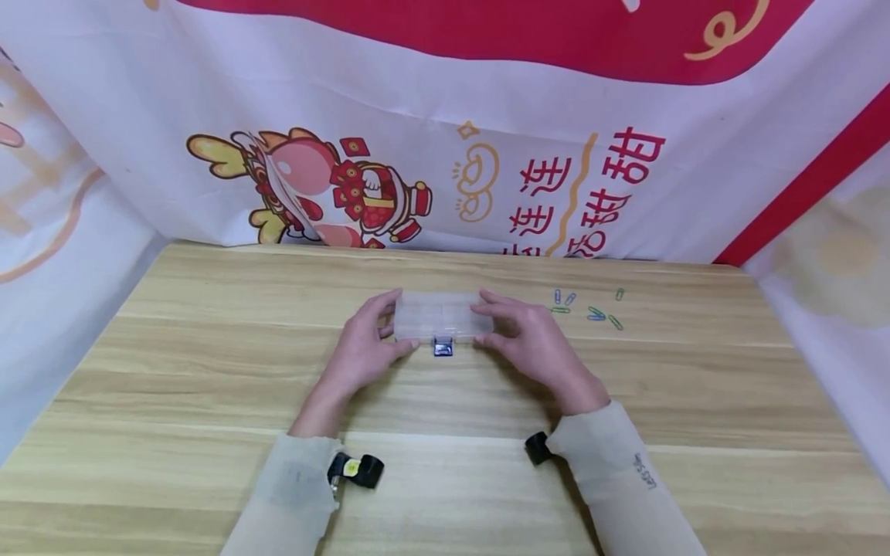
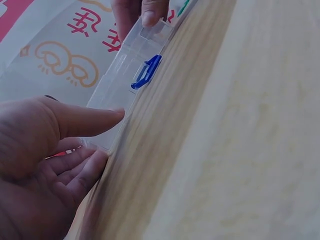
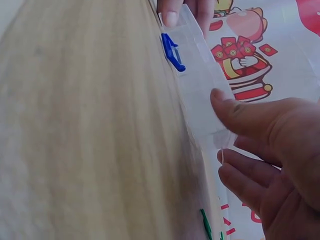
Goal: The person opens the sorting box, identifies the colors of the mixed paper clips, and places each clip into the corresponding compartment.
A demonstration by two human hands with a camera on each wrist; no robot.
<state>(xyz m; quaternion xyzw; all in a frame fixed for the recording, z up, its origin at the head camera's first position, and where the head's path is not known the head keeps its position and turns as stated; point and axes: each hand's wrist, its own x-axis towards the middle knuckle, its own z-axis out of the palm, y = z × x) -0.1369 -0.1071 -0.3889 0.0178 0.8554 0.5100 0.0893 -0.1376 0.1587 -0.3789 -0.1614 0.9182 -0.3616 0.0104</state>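
A clear plastic storage box (image 1: 434, 315) with inner dividers lies flat on the wooden table. From the middle of its near side a blue latch (image 1: 443, 347) sticks out, tilted away from the wall in the left wrist view (image 2: 146, 72). My left hand (image 1: 363, 345) grips the box's left end, thumb on the near side and fingers round the end. At the right end, my right hand (image 1: 531, 340) holds it in the same way, its thumb on the near edge in the right wrist view. The fingers' undersides are partly hidden.
Several blue and green paper clips (image 1: 616, 322) lie scattered to the right of the box, near my right hand. Behind the wooden table (image 1: 445, 479) hangs a white and red printed cloth (image 1: 445, 100), and cloth also borders both sides.
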